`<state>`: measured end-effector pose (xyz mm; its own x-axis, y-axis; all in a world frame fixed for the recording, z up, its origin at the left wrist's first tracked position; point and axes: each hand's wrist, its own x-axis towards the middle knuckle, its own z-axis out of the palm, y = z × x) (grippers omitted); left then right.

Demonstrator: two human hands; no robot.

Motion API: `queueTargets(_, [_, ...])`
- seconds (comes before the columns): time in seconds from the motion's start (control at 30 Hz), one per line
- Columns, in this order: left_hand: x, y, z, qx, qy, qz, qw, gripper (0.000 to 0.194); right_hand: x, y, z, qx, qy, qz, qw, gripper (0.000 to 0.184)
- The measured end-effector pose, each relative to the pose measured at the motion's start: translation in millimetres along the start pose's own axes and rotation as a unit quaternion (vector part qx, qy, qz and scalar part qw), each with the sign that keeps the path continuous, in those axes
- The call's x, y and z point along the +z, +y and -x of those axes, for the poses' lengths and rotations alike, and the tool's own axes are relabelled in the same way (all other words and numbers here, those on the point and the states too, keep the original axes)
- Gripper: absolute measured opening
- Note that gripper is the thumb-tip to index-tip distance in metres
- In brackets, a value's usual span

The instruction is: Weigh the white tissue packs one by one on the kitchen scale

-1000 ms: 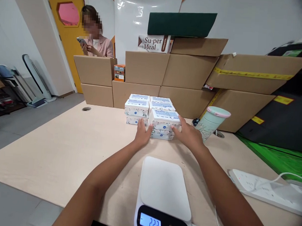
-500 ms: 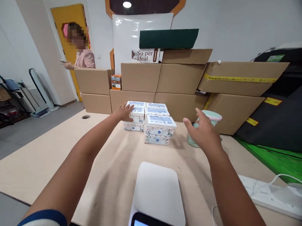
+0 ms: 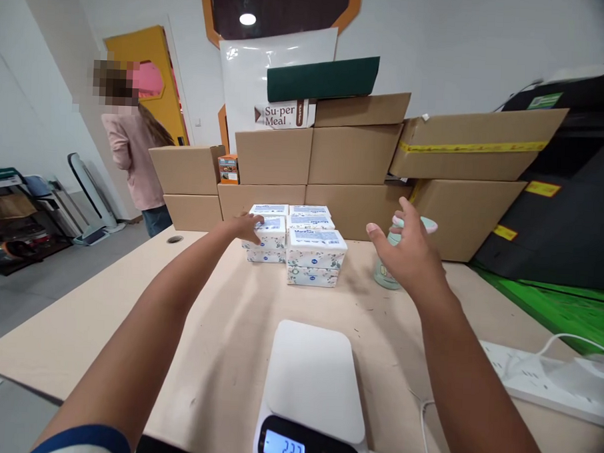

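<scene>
Several white tissue packs (image 3: 315, 248) with blue labels stand stacked in a block on the wooden table (image 3: 103, 311). My left hand (image 3: 246, 225) reaches to the left pack of the block, fingers touching its top edge. My right hand (image 3: 409, 256) hovers open to the right of the stack, fingers spread, holding nothing. A white kitchen scale (image 3: 316, 381) sits near me, its display (image 3: 284, 451) reading 222.
A mint cup (image 3: 386, 273) stands behind my right hand. Cardboard boxes (image 3: 355, 152) form a wall at the table's back. A white power strip (image 3: 550, 387) with cable lies right. A person in a pink top (image 3: 135, 159) stands at far left by a yellow door.
Both hands let go of the front stack and lifted apart; the left hand went to the left pack. The person in pink turned and moved left. The view tilted up.
</scene>
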<state>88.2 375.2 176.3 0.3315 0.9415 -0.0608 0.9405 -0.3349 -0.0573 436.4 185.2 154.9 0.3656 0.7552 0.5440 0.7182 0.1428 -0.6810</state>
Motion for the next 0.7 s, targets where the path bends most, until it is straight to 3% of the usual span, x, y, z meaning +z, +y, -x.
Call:
queueTargets(0.17, [1.6, 7.6, -2.5, -0.035, 0.020, 0.016, 0.999, 0.082, -6.3, -5.9, 6.1, -0.010, -0.037, -0.107, 0.994, 0.095])
queueTargets(0.4, [2.0, 16.2, 4.2, -0.021, 0.037, 0.028, 0.999, 0.080, -24.3, -8.3, 12.5, -0.064, -0.081, -0.123, 0.987, 0.096])
queueTargets(0.53, [2.4, 9.5, 21.5, -0.013, 0.041, 0.075, 0.996, 0.082, -32.7, -0.9, 10.1, -0.078, -0.080, -0.143, 0.983, 0.094])
queueTargets(0.7, [1.1, 5.5, 60.2, -0.017, 0.047, 0.199, 0.979, 0.106, -43.9, 3.0, 8.4, -0.073, -0.049, -0.185, 0.979, 0.096])
